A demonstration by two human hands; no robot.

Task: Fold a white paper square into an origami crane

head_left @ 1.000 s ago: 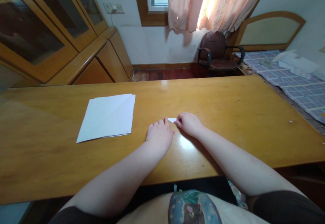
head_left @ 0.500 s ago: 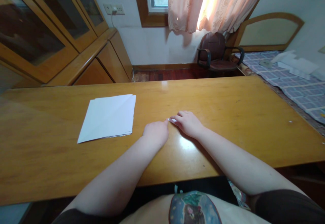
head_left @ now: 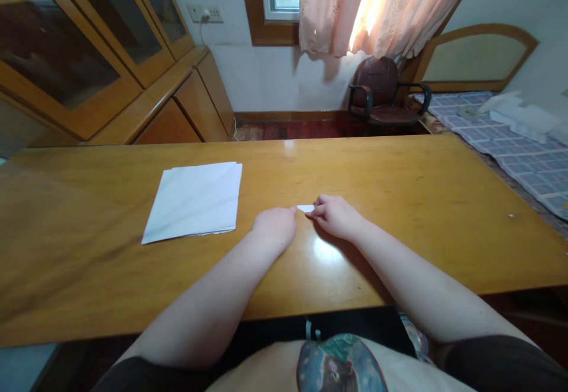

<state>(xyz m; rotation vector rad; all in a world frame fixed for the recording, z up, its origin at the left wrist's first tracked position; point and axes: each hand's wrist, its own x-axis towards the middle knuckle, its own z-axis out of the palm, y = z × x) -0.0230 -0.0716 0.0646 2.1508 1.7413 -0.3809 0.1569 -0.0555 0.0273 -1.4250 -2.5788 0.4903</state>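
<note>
Careful work on a small white piece [head_left: 305, 208]

The small white piece lies low at the wood table [head_left: 412, 202], right between the fingertips of the two hands. It looks like paper, maybe folded, and it comes to a thin point at the end by the left fingers. Part of it is hidden, so I cannot tell its whole shape.

The right hand [head_left: 337, 219] has its thumb and fingers close together on the other end, and they seem to pinch it. The left hand [head_left: 275, 226] is curled up, with one fingertip at the thin point. I cannot tell if those fingers grip the point or just push on it, because the back of the hand hides them.

My guess is that the step in hand is holding the small white piece steady and pressing or shaping its thin end. The next move seems to call for tiny, gentle finger work: the right fingers keeping their pinch, and the left fingertip staying right on the point. If they press too hard, the small white piece could bend or slip.

Off to the left of the left fingers, well apart from them, is a stack of white paper [head_left: 195, 202]. Its edges do not line up. Far to the right of the right fingers, a white speck [head_left: 511, 215] lies on the table.
</note>
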